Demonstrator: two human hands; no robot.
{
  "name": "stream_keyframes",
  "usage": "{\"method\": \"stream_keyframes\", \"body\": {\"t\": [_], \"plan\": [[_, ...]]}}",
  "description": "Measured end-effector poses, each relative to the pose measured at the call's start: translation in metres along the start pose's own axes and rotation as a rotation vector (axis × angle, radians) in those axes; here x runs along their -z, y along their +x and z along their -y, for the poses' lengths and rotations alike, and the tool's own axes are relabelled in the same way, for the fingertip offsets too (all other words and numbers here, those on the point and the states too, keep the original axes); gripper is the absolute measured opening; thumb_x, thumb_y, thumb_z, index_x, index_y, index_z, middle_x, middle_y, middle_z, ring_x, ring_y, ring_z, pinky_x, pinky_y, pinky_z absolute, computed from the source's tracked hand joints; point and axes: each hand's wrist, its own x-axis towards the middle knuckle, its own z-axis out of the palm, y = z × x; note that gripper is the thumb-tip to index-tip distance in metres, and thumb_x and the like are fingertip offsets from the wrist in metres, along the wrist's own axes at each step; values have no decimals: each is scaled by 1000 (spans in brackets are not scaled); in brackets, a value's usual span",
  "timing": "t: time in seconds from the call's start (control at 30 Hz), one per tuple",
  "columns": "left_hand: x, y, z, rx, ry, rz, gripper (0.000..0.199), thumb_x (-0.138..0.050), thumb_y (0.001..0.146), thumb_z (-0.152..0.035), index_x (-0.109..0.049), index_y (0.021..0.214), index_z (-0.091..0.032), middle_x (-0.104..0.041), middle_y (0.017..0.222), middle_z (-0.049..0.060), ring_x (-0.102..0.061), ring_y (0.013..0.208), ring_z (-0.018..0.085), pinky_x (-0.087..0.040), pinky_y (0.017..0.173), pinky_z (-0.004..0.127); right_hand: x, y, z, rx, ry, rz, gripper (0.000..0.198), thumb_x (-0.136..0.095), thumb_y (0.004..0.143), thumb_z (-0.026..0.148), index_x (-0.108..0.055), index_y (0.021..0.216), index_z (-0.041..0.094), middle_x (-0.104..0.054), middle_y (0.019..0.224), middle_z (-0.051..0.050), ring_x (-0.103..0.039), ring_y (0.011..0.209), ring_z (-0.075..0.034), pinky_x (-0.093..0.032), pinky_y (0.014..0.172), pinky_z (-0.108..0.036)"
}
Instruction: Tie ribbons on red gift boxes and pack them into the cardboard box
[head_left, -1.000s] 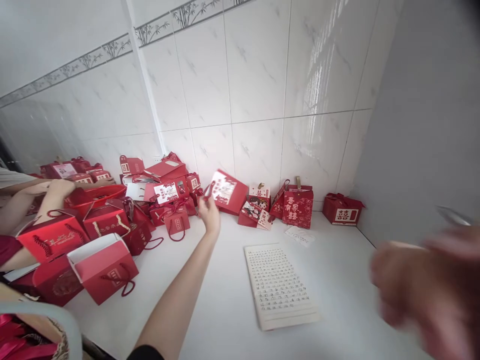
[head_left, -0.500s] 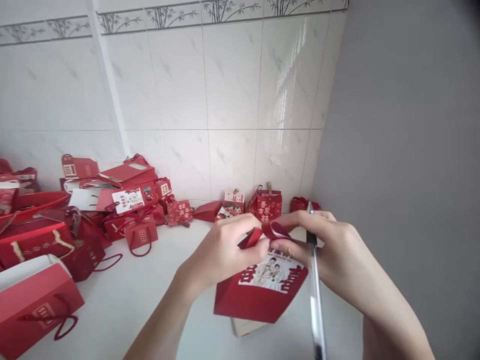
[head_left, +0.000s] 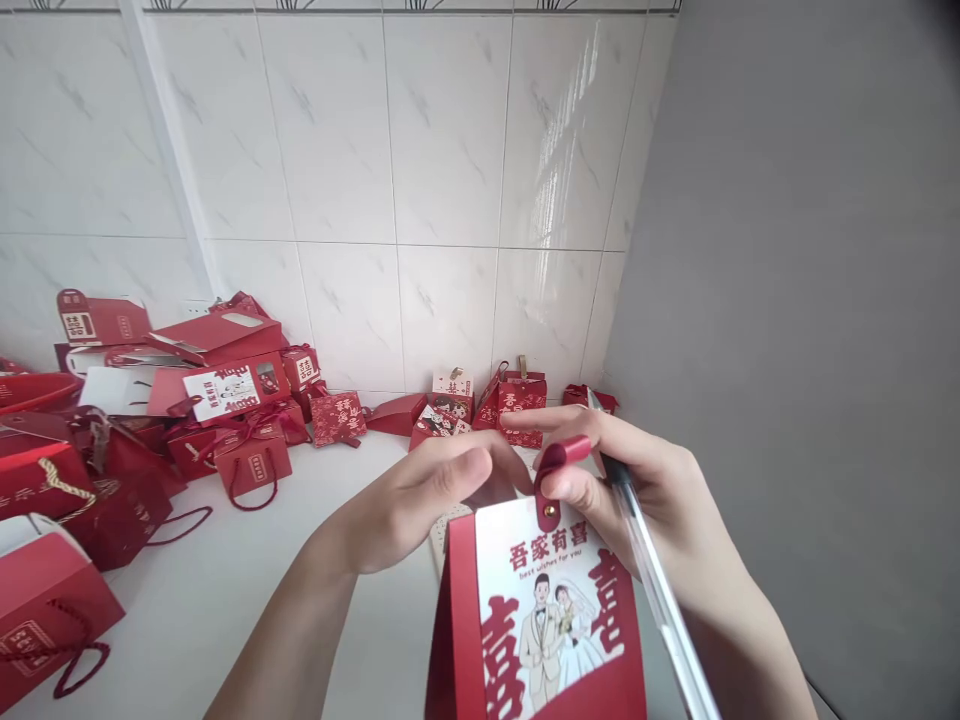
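Note:
A red gift box (head_left: 555, 620) with a printed wedding couple stands tilted in front of me, its lower part cut off by the frame. A dark red strap (head_left: 562, 460), fixed by a small gold stud, curls up from its top. My right hand (head_left: 637, 480) pinches the box at this strap with the thumb in front. A clear pen (head_left: 660, 600) with a black grip also lies in that hand, its tip pointing up. My left hand (head_left: 420, 490) curls round the box's upper back edge; its thumb shows and its fingertips are partly hidden.
On the left of the white table (head_left: 300, 590) lies a heap of red gift boxes (head_left: 232, 390), some with rope handles. Several small red boxes (head_left: 397, 412) line the tiled wall. A grey wall (head_left: 787, 300) closes off the right side. A pale flat thing (head_left: 442, 530) lies partly behind the box.
The box has turned more upright and come nearer, so its printed front shows. My left hand has let go of the strap and shifted behind the box top. My view has moved right and down.

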Motion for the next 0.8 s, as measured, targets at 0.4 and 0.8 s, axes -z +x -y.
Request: {"method": "stream_keyframes", "body": {"t": [0.4, 0.8], "plan": [[-12, 9, 3, -161, 184, -32, 17, -56, 84, -34, -57, 78, -17, -56, 87, 2, -54, 86, 16, -45, 76, 27, 3, -4, 3, 62, 54, 114, 17, -57, 88, 36, -59, 77, 23, -65, 73, -1, -47, 119, -26, -35, 103, -45], [-28, 7, -3, -115, 601, -717, 26, -63, 77, -33, -57, 58, -17, -52, 61, -3, -49, 55, 7, -40, 49, 19, 15, -5, 6, -162, -322, -89, 20, -56, 87, 42, -65, 91, 25, -68, 88, 0, -65, 79, -16, -52, 61, -20]]}}
